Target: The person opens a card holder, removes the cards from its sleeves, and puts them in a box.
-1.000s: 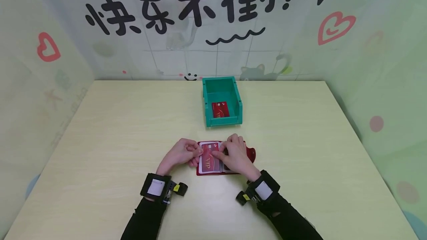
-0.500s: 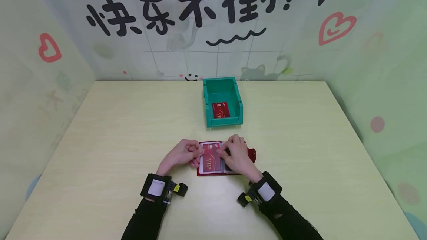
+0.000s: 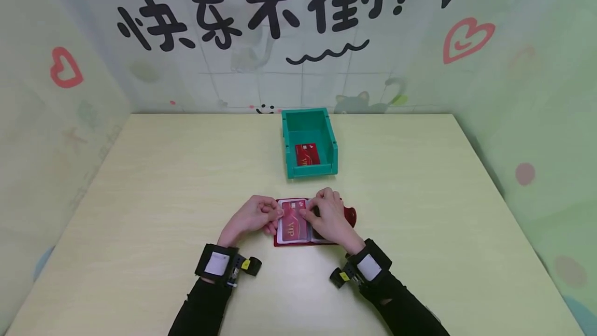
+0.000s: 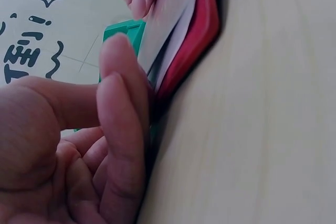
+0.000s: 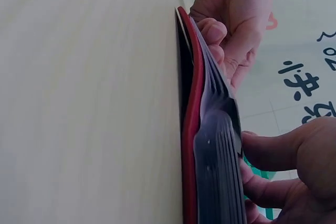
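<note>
Tabletop point(image 3: 154, 201): we found one card point(image 3: 294, 225) seemingly sleeved in the near open wallet point(image 5: 215, 150), pinched by left hand point(image 3: 255, 215) and right hand point(image 3: 330, 218) either side; second card point(image 3: 307, 154) remained unsleeved in the far bin point(image 3: 312, 170).

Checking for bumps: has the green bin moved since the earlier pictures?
No: relative to the back edge of the table, the green bin stays put.

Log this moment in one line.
left hand: pinches card holder edge | right hand: at VIP card | green bin: red card
</note>
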Motion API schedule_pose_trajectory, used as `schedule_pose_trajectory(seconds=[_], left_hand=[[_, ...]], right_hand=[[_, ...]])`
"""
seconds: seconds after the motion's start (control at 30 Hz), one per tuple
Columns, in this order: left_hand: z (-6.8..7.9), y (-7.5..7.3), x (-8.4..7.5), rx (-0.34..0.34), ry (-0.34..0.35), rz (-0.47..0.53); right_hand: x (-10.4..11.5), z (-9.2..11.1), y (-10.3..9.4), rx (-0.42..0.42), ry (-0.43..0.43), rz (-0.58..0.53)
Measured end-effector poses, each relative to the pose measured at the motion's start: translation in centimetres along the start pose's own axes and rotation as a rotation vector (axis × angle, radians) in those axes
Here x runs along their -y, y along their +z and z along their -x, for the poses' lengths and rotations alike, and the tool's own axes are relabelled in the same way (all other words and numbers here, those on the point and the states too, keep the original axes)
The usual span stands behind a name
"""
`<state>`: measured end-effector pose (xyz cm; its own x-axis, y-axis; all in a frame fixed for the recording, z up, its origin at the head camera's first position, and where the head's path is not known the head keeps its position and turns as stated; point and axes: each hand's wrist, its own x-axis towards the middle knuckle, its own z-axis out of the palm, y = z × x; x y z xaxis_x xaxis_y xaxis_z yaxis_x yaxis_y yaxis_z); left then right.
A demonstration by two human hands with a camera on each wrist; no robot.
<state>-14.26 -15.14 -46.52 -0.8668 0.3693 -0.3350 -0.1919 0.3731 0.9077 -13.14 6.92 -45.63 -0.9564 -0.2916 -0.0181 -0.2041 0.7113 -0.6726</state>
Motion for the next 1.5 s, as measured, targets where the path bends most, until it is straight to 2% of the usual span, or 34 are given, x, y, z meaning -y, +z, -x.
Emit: schedule_pose_trajectory(seconds=[0.33,0.6,0.9,1.07,1.2,1.33,1.5], left_hand=[[-0.3,-0.1,0.2,0.013,-0.001,0.010],[-0.1,-0.4,0.0,0.035,-0.008,0.011],[-0.3,-0.5,0.0,0.066,-0.011,0.029],[-0.5,-0.4,-0.1,0.060,-0.009,0.026],[-0.4,-0.4,-0.4,0.053,-0.010,0.027],[-0.3,-0.4,-0.6,0.045,-0.015,0.033],[-0.4,-0.3,-0.6,0.043,-0.026,0.033]], right_hand=[[-0.2,-0.4,0.1,-0.017,0.022,-0.026],[-1.1,-0.3,-1.1,-0.004,0.056,-0.071],[-1.8,-0.6,-2.2,0.070,0.072,-0.054],[-2.3,-1.3,-4.3,0.137,0.086,-0.103],[-2.1,-2.3,-6.7,0.191,0.089,-0.120],[-1.1,-4.3,-8.5,0.133,0.052,-0.102],[0.1,-7.3,-9.4,0.037,0.056,-0.072]])
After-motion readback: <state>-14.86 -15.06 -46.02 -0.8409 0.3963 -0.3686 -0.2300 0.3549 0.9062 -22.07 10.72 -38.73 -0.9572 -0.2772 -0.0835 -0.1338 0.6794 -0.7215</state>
